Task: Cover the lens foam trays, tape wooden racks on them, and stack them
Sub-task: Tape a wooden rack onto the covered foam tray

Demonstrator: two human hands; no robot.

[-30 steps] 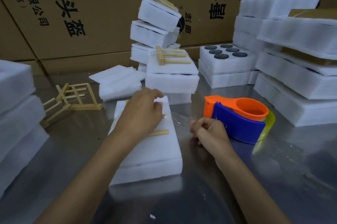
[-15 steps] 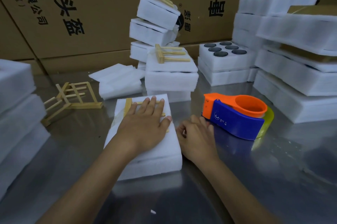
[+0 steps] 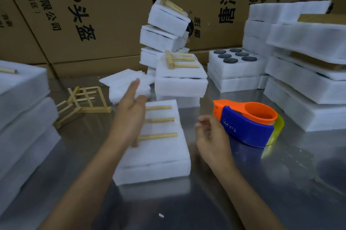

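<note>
- Head view: covered tray (image 3: 155, 156) lies near centre on the table (image 3: 280, 183), with a rack (image 3: 159, 120) on top.
- Left hand (image 3: 131, 115) is raised over the tray's left side, fingers straight, holding nothing.
- Right hand (image 3: 211, 136) is loosely curled, empty, just left of the dispenser (image 3: 247, 126).
- Stack (image 3: 179, 81) stands beyond.

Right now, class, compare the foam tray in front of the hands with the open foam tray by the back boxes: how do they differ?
The front foam tray is covered with a white sheet; the open foam tray shows its round lens pockets. The front foam tray carries a wooden rack; the open foam tray carries none. The front foam tray lies alone on the metal table; the open foam tray sits on another tray. Both are white rectangular foam blocks.
</note>
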